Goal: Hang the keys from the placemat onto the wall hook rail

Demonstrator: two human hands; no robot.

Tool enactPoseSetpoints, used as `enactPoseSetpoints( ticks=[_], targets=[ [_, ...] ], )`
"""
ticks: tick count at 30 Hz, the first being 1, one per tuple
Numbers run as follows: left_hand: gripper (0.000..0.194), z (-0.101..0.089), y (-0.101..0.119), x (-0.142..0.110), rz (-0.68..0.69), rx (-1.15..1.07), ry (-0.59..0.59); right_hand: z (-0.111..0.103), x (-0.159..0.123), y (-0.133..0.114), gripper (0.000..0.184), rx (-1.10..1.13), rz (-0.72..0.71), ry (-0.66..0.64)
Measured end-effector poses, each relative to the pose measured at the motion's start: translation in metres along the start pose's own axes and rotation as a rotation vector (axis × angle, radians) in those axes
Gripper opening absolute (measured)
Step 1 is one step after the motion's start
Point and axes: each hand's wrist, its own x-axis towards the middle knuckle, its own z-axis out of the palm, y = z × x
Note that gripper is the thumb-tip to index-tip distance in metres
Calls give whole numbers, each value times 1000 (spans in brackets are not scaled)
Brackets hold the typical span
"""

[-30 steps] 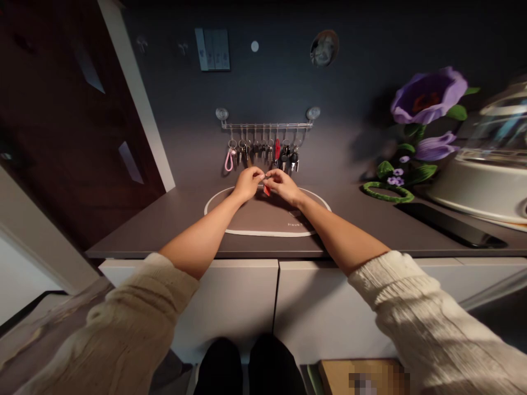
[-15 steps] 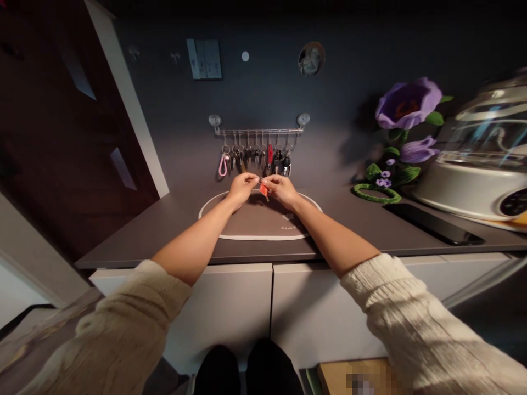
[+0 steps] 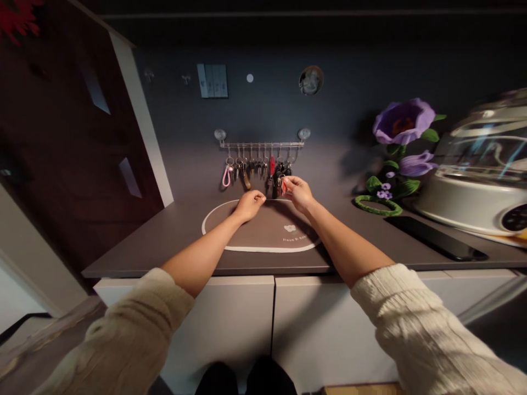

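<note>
My right hand (image 3: 300, 192) pinches a key ring with a small orange-red tag (image 3: 284, 187), up close to the keys at the right end of the rack. My left hand (image 3: 250, 205) hovers over the mat, its fingers curled together and nothing visible in them. A clear hook rack (image 3: 263, 145) is fixed to the dark wall by two round mounts. Several bunches of keys hang from it, among them a pink loop (image 3: 226, 176) at the left and a red key holder (image 3: 272, 165). Below lies a brown oval mat (image 3: 263, 236) with a white rim.
To the right stand a purple fabric flower (image 3: 403, 126) with a green ring base and a large appliance (image 3: 477, 192) with a clear dome. A black phone (image 3: 436, 237) lies on the counter in front of them. White cabinet doors (image 3: 222, 323) are under the counter.
My hands have separated. The right hand has taken the key ring and tag right, to the hanging keys, while the left has let go and lowered slightly. The view has tilted up.
</note>
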Motion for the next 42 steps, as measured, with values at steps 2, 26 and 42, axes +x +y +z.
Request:
enactPoseSetpoints(
  ticks=[2,26,42],
  targets=[
    [15,1,-1,-1,26,55,-39,-6,5,-5,20,-4,18,57],
    [20,7,-7,-2,122,250,-145,-37,73,-56,12,-39,8,237],
    [19,5,-6,-2,123,265,-138,-44,78,-39,10,25,114,240]
  ],
)
